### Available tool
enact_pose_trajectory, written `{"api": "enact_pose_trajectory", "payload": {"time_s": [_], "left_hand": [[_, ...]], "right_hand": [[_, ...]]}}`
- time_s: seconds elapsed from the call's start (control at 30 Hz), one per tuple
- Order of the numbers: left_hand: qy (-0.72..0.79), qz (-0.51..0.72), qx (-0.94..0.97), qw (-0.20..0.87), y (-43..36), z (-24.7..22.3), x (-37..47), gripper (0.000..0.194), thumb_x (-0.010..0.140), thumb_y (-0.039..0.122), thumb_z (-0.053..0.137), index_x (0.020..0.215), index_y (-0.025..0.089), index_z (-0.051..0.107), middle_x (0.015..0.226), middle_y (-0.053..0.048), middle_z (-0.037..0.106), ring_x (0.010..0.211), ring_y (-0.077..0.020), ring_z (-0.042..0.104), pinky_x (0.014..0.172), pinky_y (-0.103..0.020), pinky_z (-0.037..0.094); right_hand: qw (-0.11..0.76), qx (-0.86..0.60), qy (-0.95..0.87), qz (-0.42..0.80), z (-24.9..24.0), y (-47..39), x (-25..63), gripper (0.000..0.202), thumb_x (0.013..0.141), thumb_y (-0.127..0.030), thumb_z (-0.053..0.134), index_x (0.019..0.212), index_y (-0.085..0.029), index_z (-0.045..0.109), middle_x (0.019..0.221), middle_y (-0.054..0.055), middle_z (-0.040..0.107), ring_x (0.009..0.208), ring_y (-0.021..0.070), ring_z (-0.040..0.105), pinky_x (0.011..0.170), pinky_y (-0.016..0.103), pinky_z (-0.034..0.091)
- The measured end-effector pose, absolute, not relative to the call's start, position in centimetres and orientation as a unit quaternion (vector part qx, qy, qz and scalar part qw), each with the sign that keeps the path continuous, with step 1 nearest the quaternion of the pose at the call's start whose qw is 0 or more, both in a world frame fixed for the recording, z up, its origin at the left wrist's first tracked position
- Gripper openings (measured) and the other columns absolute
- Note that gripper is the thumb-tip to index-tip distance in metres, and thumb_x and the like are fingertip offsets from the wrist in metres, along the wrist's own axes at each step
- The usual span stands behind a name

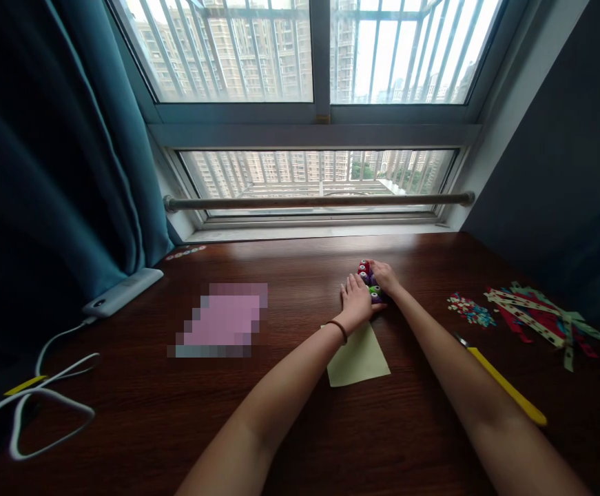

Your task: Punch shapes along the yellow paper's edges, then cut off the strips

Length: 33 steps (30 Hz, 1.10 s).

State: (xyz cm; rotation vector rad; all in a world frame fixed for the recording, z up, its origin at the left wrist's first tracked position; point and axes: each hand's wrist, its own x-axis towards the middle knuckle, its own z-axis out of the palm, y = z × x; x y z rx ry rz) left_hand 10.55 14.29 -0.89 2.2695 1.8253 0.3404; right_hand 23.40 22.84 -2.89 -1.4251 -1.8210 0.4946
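Note:
Both my hands meet at the middle of a dark wooden desk [300,427]. My left hand [355,301], with a brown band at the wrist, lies flat with its fingers against a small cluster of colourful craft punches [369,279] in red, purple and green. My right hand [384,275] cups the same cluster from the right side. A pale yellow sheet of paper [357,358] lies just in front of my left wrist, partly under it.
Punched paper strips [537,313] and confetti bits [470,310] lie at the right, with a yellow-handled tool [506,387] near my right forearm. A pink blurred item [222,320], a power bank [122,291] and white cable [46,399] sit at the left. A window is behind.

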Motion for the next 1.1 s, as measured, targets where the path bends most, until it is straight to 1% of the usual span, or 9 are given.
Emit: {"api": "enact_pose_trajectory", "payload": {"time_s": [0.3,0.43,0.6,0.77,0.9,0.97,1.0,1.07,1.1], "left_hand": [[0.699,0.125,0.7,0.08,15.1,-0.7,5.3,0.104,0.07,0.061,0.061,0.137,-0.001,0.01,0.142,-0.027,0.012,0.133,-0.0331,0.008,0.107,-0.047,0.012],[0.731,0.136,0.666,0.063,15.5,-0.8,3.4,0.105,0.07,0.059,0.062,0.137,-0.002,0.01,0.141,-0.028,0.012,0.133,-0.0328,0.008,0.107,-0.047,0.012],[0.754,0.145,0.638,0.055,15.7,-0.9,2.1,0.107,0.067,0.059,0.065,0.137,0.0,0.008,0.141,-0.029,0.012,0.133,-0.0338,0.007,0.106,-0.049,0.012],[0.752,0.15,0.639,0.058,15.8,-0.9,2.1,0.11,0.066,0.061,0.064,0.138,0.0,0.007,0.141,-0.03,0.009,0.132,-0.0366,0.006,0.105,-0.052,0.011],[0.725,0.16,0.668,0.056,14.0,0.0,1.4,0.112,0.066,0.063,0.064,0.138,-0.001,0.007,0.141,-0.031,0.005,0.132,-0.0386,0.001,0.104,-0.055,0.011],[0.686,0.169,0.706,0.049,11.7,0.9,0.6,0.104,0.072,0.062,0.06,0.138,0.0,0.009,0.142,-0.028,0.003,0.133,-0.0346,-0.002,0.106,-0.051,0.011],[0.658,0.173,0.731,0.046,10.2,1.3,0.0,0.095,0.076,0.06,0.057,0.139,0.003,0.014,0.144,-0.023,0.004,0.133,-0.0305,-0.003,0.107,-0.047,0.01],[0.587,0.176,0.789,0.044,7.0,2.1,-1.4,0.069,0.084,0.049,0.053,0.137,0.013,0.026,0.146,-0.012,0.013,0.135,-0.0202,0.0,0.109,-0.039,0.011],[0.511,0.18,0.839,0.045,5.4,2.4,-2.1,0.059,0.088,0.041,0.05,0.135,0.013,0.029,0.145,-0.012,0.019,0.135,-0.0185,0.003,0.109,-0.039,0.011]], "right_hand": [[0.384,-0.463,-0.756,0.259,-2.6,26.4,15.9,0.043,0.097,-0.043,0.033,0.103,-0.012,0.062,0.107,0.011,0.061,0.106,0.0206,0.053,0.097,0.043,0.033],[0.389,-0.429,-0.76,0.296,-2.6,27.7,12.9,0.05,0.095,-0.051,0.031,0.099,-0.013,0.064,0.103,0.011,0.063,0.101,0.0215,0.056,0.094,0.041,0.038],[0.403,-0.414,-0.746,0.332,-2.8,28.3,10.8,0.057,0.093,-0.058,0.028,0.104,-0.013,0.062,0.106,0.011,0.062,0.099,0.0214,0.057,0.091,0.039,0.042],[0.408,-0.427,-0.742,0.317,-1.7,28.1,10.7,0.054,0.096,-0.051,0.024,0.113,-0.012,0.056,0.117,0.012,0.056,0.112,0.021,0.05,0.097,0.042,0.037],[0.4,-0.453,-0.751,0.266,0.8,25.8,12.5,0.05,0.096,-0.044,0.021,0.119,-0.015,0.054,0.125,0.01,0.05,0.12,0.0211,0.041,0.102,0.04,0.03],[0.387,-0.463,-0.761,0.239,2.3,22.9,14.9,0.047,0.091,-0.045,0.032,0.12,-0.013,0.053,0.125,0.012,0.049,0.117,0.0239,0.044,0.1,0.04,0.033],[0.377,-0.468,-0.767,0.224,3.0,21.0,16.8,0.047,0.087,-0.045,0.04,0.119,-0.013,0.054,0.122,0.013,0.051,0.114,0.0262,0.046,0.098,0.041,0.035],[0.356,-0.479,-0.779,0.193,3.8,16.4,21.6,0.044,0.081,-0.043,0.051,0.113,-0.014,0.057,0.116,0.012,0.055,0.108,0.0297,0.049,0.096,0.045,0.035],[0.337,-0.493,-0.784,0.171,3.8,13.9,24.5,0.04,0.081,-0.042,0.051,0.112,-0.016,0.058,0.114,0.011,0.056,0.104,0.0307,0.051,0.093,0.046,0.037]]}}
